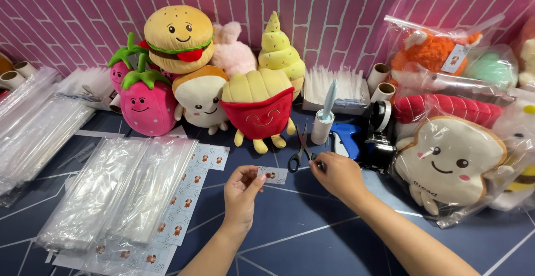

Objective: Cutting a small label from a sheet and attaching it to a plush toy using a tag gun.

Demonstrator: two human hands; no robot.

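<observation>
The left hand pinches a small white paper tag with a brown figure printed on it, holding it just above the dark blue tabletop. The right hand reaches to the black-handled scissors lying near the middle of the tabletop — its fingertips touch the handle loop, curled but not closed around it. Just behind stand a white roller and a blue tagging tool. Stacks of clear plastic bags lie to the left over sheets of printed tags. Plush toys line the pink brick wall — a fries plush among them.
</observation>
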